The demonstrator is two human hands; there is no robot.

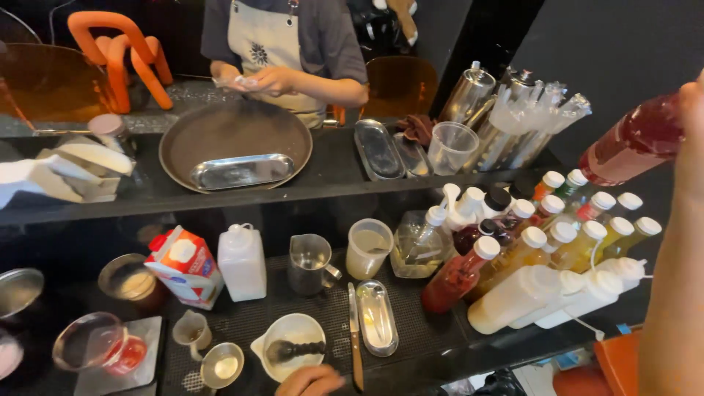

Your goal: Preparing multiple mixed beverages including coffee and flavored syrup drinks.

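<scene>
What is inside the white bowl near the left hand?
In the white bowl lies a dark bamboo whisk on its side. The left hand touches the near rim and hides that edge; whether there is liquid beneath cannot be seen.

Both hands, the left hand (312,381) and the right hand (693,117), are bare, no sleeves showing.

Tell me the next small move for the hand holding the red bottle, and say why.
Probably bring the red bottle down toward the glass cup on the small scale at lower left. The right hand holds it raised and tilted, clear of the bottle rack, while the left hand rests by the white bowl. The cup already holds something red.
</scene>
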